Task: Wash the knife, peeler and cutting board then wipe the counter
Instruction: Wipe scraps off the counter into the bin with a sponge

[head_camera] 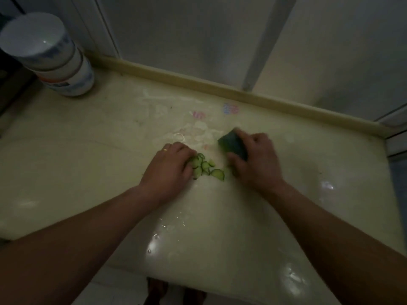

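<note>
the wet, glossy near edge of the counter (215, 249) comes first, with both bare forearms reaching over it. farther in lies a small heap of cucumber slices (206, 168). the left hand (169, 168) lies palm down just left of the slices, fingers bent, their tips on the nearest ones; whether it pinches any is hidden. a ring (165, 149) sits on one finger. the right hand (257, 166) is just right of the slices, fingers and thumb curled tight round a dark green sponge (233, 146), held low at the counter just beyond and right of the slices. beyond the slices spread pale suds (198, 130), then the raised rim (198, 82). well beyond and left of the slices stands a stack of bowls (50, 56).
</note>
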